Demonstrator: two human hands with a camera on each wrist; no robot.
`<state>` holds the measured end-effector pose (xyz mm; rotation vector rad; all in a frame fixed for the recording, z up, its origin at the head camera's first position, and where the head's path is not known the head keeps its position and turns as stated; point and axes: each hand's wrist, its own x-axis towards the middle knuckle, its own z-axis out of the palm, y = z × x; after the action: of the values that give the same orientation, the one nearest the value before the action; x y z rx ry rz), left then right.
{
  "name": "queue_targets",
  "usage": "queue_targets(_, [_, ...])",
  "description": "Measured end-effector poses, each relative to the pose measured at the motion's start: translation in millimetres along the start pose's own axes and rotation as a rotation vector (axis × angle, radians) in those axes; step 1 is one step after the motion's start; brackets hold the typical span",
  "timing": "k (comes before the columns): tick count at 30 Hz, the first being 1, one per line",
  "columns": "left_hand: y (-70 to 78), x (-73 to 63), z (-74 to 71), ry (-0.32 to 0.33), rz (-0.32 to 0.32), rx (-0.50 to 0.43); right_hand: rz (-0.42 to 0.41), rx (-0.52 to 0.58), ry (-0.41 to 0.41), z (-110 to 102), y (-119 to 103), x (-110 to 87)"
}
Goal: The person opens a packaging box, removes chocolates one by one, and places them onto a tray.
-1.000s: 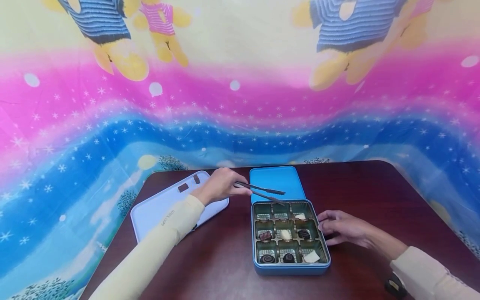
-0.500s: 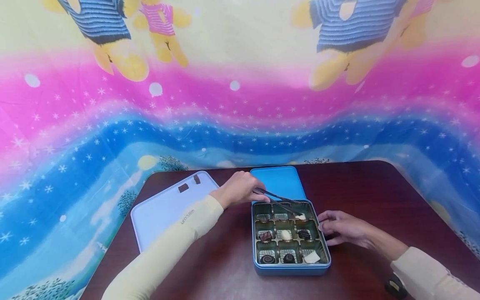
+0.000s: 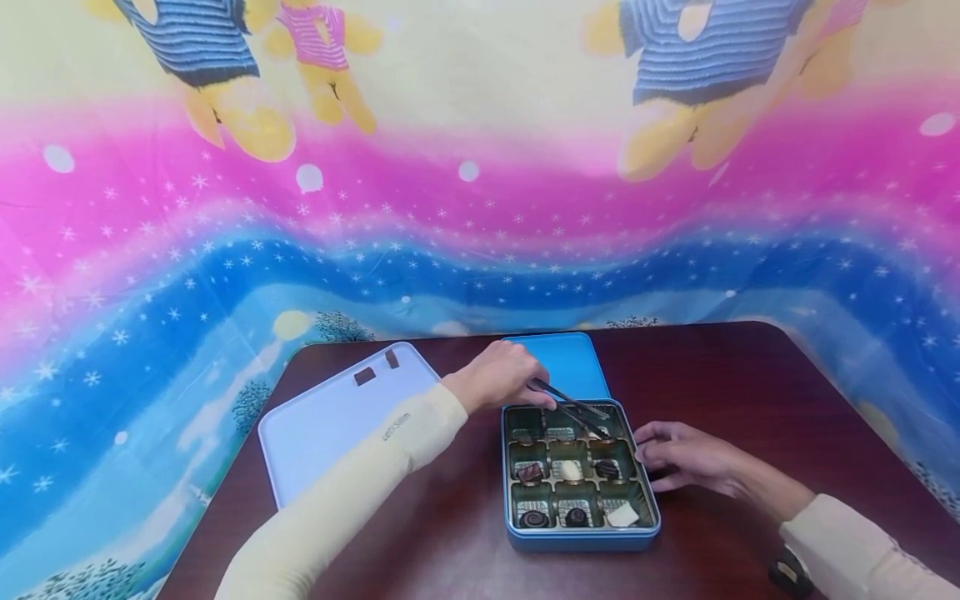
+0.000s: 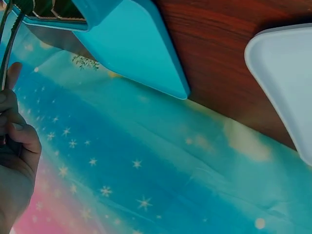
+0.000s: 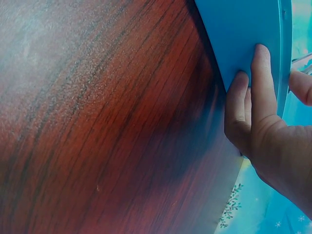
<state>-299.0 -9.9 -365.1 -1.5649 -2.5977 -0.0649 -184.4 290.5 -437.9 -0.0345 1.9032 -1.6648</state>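
Observation:
My left hand (image 3: 501, 377) grips a pair of dark tongs (image 3: 567, 402), also visible at the edge of the left wrist view. The tips reach down into the far right compartment of a blue tin (image 3: 583, 542), right at a white chocolate (image 3: 597, 433) that they partly hide. Several other chocolates sit in the divided tin, among them a dark swirl (image 3: 534, 519), a round dark one (image 3: 577, 517) and a white square (image 3: 622, 515). Against the tin's right side rest the extended fingertips of my right hand (image 3: 688, 457); in the right wrist view they press on its blue wall (image 5: 243, 34).
Behind the tin lies its blue lid (image 3: 573, 367). A white tray (image 3: 318, 433) stands to the left, with two small brown pieces (image 3: 364, 377) near its far edge. Under my right sleeve a small dark object (image 3: 789, 575) shows. A patterned cloth (image 3: 468, 242) hangs behind the table.
My left hand has moved right with the tongs, from above the tin's far edge down into the far right compartment at the white chocolate. My right hand has stayed at the tin's side.

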Motion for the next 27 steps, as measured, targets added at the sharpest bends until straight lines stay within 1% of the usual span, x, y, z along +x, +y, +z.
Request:
queue_targets(5, [3.3,6.3,-2.3,-0.043,0.008,0.05,0.0,-0.001,0.005,1,0,0.1])
queue_targets(10, [6.8,10.3,-6.4,-0.071,0.008,0.079,0.012,-0.011,0.023,1,0,-0.4])
queue_targets(16, [12.1,16.4,-13.6,-0.107,0.005,0.11,0.011,-0.014,0.026,1,0,-0.9])
queue_targets(27, [20.5,25.8,-13.3,-0.162,-0.006,0.195,0.02,-0.015,0.039,3,-2,-0.5])
